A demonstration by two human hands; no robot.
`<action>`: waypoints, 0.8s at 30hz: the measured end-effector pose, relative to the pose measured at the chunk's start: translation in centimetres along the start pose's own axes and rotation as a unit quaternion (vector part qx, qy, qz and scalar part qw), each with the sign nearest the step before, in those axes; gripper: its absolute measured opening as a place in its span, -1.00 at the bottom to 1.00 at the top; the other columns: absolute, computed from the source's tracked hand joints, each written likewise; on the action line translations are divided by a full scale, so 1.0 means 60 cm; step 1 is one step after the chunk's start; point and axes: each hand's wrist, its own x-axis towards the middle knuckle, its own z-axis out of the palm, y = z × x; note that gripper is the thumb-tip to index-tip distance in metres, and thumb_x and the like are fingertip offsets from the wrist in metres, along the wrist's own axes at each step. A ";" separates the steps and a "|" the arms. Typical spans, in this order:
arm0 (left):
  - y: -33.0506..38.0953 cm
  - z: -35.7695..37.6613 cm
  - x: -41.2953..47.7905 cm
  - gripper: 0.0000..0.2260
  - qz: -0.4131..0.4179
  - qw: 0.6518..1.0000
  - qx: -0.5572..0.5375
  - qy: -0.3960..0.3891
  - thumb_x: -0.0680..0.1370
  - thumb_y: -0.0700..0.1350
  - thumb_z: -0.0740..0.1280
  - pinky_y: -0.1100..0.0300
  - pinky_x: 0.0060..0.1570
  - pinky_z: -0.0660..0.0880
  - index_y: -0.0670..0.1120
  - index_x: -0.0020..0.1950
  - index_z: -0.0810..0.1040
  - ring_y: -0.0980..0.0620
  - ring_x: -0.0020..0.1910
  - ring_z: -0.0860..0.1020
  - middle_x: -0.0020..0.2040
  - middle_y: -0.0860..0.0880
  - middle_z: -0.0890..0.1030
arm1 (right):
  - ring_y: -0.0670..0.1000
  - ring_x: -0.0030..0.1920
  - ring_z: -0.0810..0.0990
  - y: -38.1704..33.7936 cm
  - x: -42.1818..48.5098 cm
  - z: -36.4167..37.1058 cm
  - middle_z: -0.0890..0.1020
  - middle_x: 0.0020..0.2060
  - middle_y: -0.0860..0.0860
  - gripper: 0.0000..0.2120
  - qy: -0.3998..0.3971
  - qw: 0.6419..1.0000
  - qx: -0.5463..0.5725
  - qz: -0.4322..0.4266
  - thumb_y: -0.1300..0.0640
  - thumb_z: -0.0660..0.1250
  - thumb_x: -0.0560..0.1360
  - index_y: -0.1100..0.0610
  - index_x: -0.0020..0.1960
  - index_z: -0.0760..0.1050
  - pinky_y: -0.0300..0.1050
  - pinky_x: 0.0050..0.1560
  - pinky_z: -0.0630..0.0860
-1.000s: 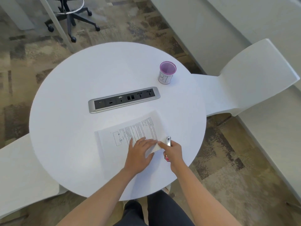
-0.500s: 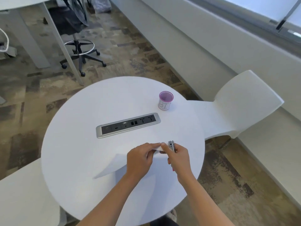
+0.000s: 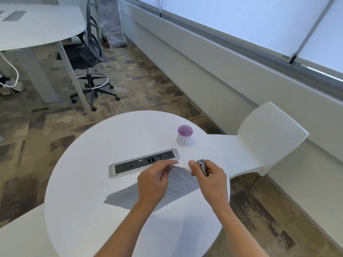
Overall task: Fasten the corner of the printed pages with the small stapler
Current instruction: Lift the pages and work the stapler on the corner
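A purple-rimmed white cup [image 3: 184, 138] stands on the round white desk [image 3: 92, 182] beyond a silver socket strip [image 3: 144, 162]; white moulded chair [image 3: 267, 140] alongside.

Bright, cool daylight pours from the shaded windows [image 3: 259, 25] at upper right, washing the round white table [image 3: 83, 182] nearly featureless, casting a soft grey shadow under the lifted pages [image 3: 181, 180] (fine print blurred), while wide-angle distortion bends the edges.

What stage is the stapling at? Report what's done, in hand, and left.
Done: the printed pages are lifted at one corner by the left hand, and the small stapler is gripped in the right hand. In hand: bringing stapler and corner together. Left: the squeeze; no staple is visible.
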 end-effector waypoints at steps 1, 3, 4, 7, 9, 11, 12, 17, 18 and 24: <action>0.003 -0.003 0.002 -0.67 0.001 1.000 -0.002 0.006 0.47 -0.24 0.31 0.43 -0.19 0.48 0.18 0.03 0.65 0.34 -0.10 0.60 -0.11 0.28 0.68 | -0.11 -0.44 0.39 -0.004 -0.001 -0.003 0.61 -0.40 0.10 -0.50 -0.001 1.000 0.014 -0.013 -0.26 0.34 0.41 0.22 -0.29 0.51 -0.28 -0.42 0.30; 0.010 -0.011 0.005 -0.69 0.005 1.000 -0.007 0.020 0.47 -0.24 0.32 0.42 -0.21 0.48 0.16 0.01 0.66 0.32 -0.11 0.60 -0.12 0.27 0.68 | -0.09 -0.43 0.32 -0.011 -0.002 -0.010 0.51 -0.44 0.14 -0.50 -0.002 0.999 0.042 -0.027 -0.18 0.40 0.42 0.28 -0.30 0.46 -0.25 -0.42 0.24; 0.013 -0.014 0.006 -0.71 0.011 0.999 -0.009 0.029 0.46 -0.23 0.33 0.39 -0.22 0.49 0.14 0.00 0.67 0.30 -0.12 0.61 -0.12 0.26 0.69 | -0.09 -0.43 0.28 -0.014 -0.003 -0.012 0.44 -0.47 0.13 -0.51 -0.002 0.998 0.051 -0.030 -0.14 0.42 0.42 0.29 -0.32 0.42 -0.25 -0.41 0.22; 0.017 -0.022 0.010 -0.77 0.032 0.998 -0.012 0.052 0.48 -0.18 0.32 0.26 -0.25 0.52 0.12 -0.02 0.66 0.24 -0.18 0.62 -0.12 0.24 0.69 | -0.11 -0.43 0.24 -0.022 -0.003 -0.020 0.34 -0.50 0.01 -0.54 0.003 0.997 0.074 -0.029 -0.04 0.47 0.42 0.29 -0.35 0.37 -0.28 -0.41 0.20; 0.017 -0.026 0.012 -0.81 0.038 0.997 -0.019 0.061 0.51 -0.11 0.29 0.18 -0.25 0.55 0.12 -0.01 0.65 0.24 -0.20 0.63 -0.12 0.24 0.69 | -0.12 -0.43 0.27 -0.026 -0.003 -0.024 0.39 -0.49 0.04 -0.59 0.010 0.996 0.077 -0.034 -0.02 0.48 0.42 0.26 -0.34 0.42 -0.30 -0.41 0.24; 0.017 -0.030 0.014 -0.83 0.038 0.997 -0.024 0.066 0.52 -0.08 0.28 0.14 -0.25 0.56 0.13 0.00 0.63 0.24 -0.19 0.64 -0.13 0.24 0.69 | -0.11 -0.41 0.37 -0.034 -0.002 -0.028 0.53 -0.42 0.05 -0.69 0.012 0.996 0.069 -0.048 -0.04 0.48 0.41 0.17 -0.30 0.52 -0.28 -0.38 0.32; 0.018 -0.032 0.015 -0.83 0.039 0.997 -0.023 0.070 0.52 -0.07 0.27 0.14 -0.24 0.56 0.13 0.01 0.62 0.25 -0.19 0.63 -0.13 0.24 0.69 | -0.10 -0.37 0.45 -0.036 -0.001 -0.029 0.58 -0.37 0.01 -0.75 0.006 0.996 0.068 -0.058 -0.06 0.49 0.39 0.10 -0.27 0.56 -0.28 -0.36 0.37; 0.024 -0.039 0.018 -0.83 0.044 0.995 -0.032 0.080 0.50 -0.07 0.26 0.11 -0.26 0.51 0.13 -0.01 0.60 0.15 -0.28 0.63 -0.13 0.23 0.69 | -0.04 0.04 0.56 -0.038 -0.001 -0.037 0.57 -0.05 -0.17 -0.66 -0.096 0.982 0.040 -0.157 -0.05 0.60 0.23 -0.09 -0.04 0.60 -0.16 -0.14 0.59; 0.025 -0.039 0.019 -0.84 0.042 0.996 -0.034 0.078 0.50 -0.07 0.26 0.12 -0.27 0.51 0.13 -0.02 0.61 0.14 -0.30 0.62 -0.12 0.23 0.68 | -0.03 0.03 0.57 -0.035 -0.001 -0.034 0.57 -0.04 -0.16 -0.66 -0.103 0.979 0.020 -0.176 0.01 0.62 0.23 -0.11 -0.04 0.60 -0.12 -0.12 0.59; 0.043 -0.038 0.021 -0.84 -0.021 0.995 -0.086 0.038 0.48 0.00 0.27 0.18 -0.14 0.52 0.13 -0.11 0.66 0.17 -0.15 0.62 -0.15 0.23 0.69 | -0.06 -0.23 0.54 -0.021 -0.004 -0.011 0.60 -0.21 -0.17 -0.74 -0.008 0.957 -0.082 -0.277 0.23 0.47 0.37 -0.09 -0.06 0.58 -0.04 -0.31 0.53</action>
